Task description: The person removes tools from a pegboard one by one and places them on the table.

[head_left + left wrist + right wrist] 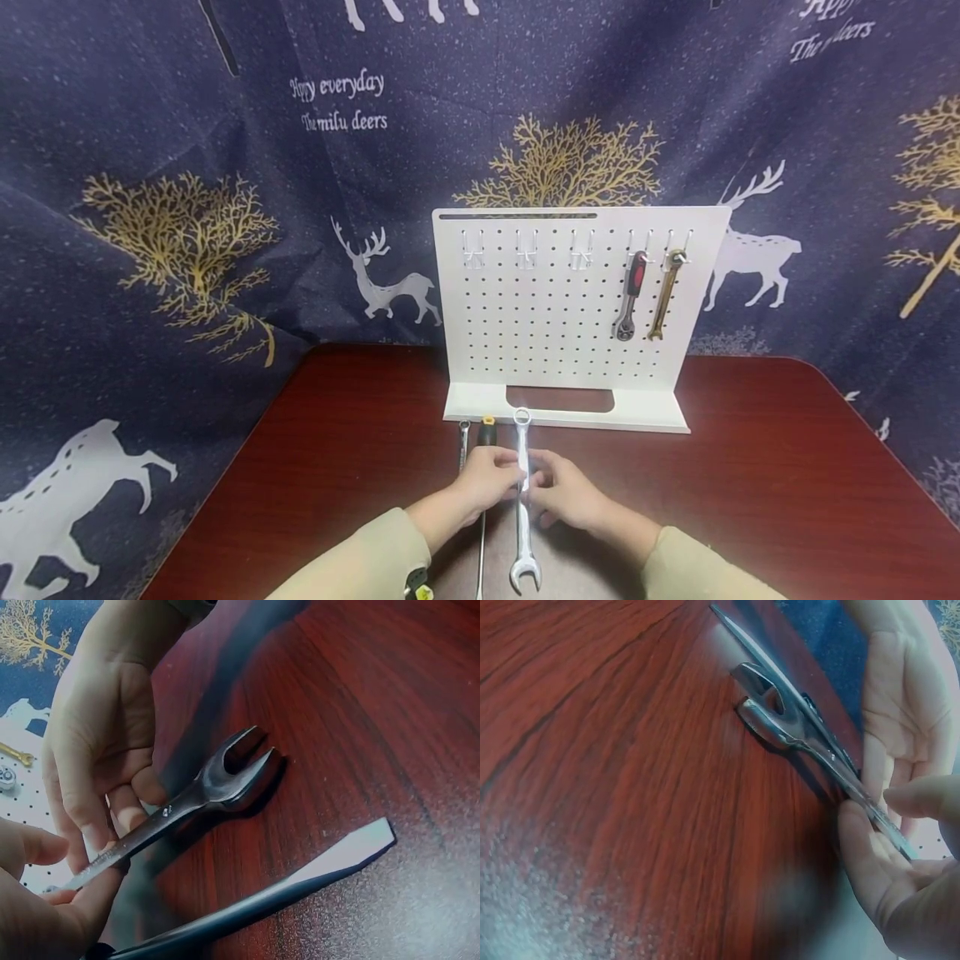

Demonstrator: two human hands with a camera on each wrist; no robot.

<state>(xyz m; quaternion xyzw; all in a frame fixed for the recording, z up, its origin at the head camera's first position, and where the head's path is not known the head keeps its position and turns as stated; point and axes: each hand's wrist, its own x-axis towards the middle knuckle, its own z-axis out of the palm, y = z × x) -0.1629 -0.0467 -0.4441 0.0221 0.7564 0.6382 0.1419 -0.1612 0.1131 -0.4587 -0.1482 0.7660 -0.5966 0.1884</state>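
Note:
A silver combination wrench (523, 533) lies between my hands, ring end toward the pegboard and open jaw toward me. My left hand (487, 479) holds its shaft from the left, with fingers beneath it in the left wrist view. From the other side, my right hand (566, 492) holds the same shaft, fingers curled at it. The wrench's open end casts a shadow on the table; whether it touches the wood I cannot tell. A flat-blade screwdriver (300, 889) with a black and yellow handle lies left of the wrench, partly under my left hand. Beside it is a smaller wrench (463, 442), partly covered.
A white pegboard (540, 317) stands at the back of the red-brown table (750, 467). A ratchet handle (632, 296) and a gold-coloured wrench (665, 296) hang on its right hooks. Several clear hooks (527, 250) line its top. A black-and-yellow item (422, 592) shows by my left sleeve.

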